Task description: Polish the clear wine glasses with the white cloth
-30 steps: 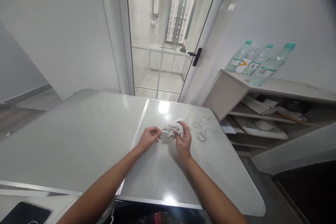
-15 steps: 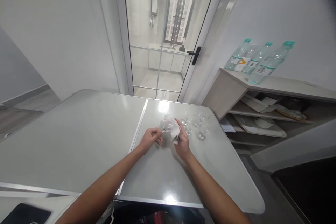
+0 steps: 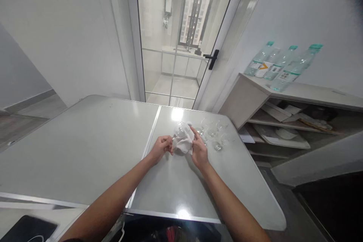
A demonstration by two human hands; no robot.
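Observation:
My left hand [image 3: 162,149] is closed, its fingers pinching a clear stemmed glass [image 3: 179,130] low on its left side. The glass is tilted, and the cloth covers part of it. In my right hand [image 3: 199,152] is a white cloth [image 3: 184,143], bunched against the glass, with the fingers curled behind it and partly hidden. Both hands are above the right part of the grey table [image 3: 176,189]. Just beyond my right hand stand several clear stemmed glasses [image 3: 217,146], faint against the tabletop.
A glass door [image 3: 170,72] with a black handle [image 3: 213,59] stands behind the table. To the right, a shelf unit [image 3: 246,98] carries several plastic bottles [image 3: 287,73] on top, with papers and trays inside. A dark flat object [image 3: 28,230] lies at lower left.
The cloth has spread and shifted up around the glass, which is now turned more upward. My right hand has opened out slightly along the cloth; my left hand keeps its pinch.

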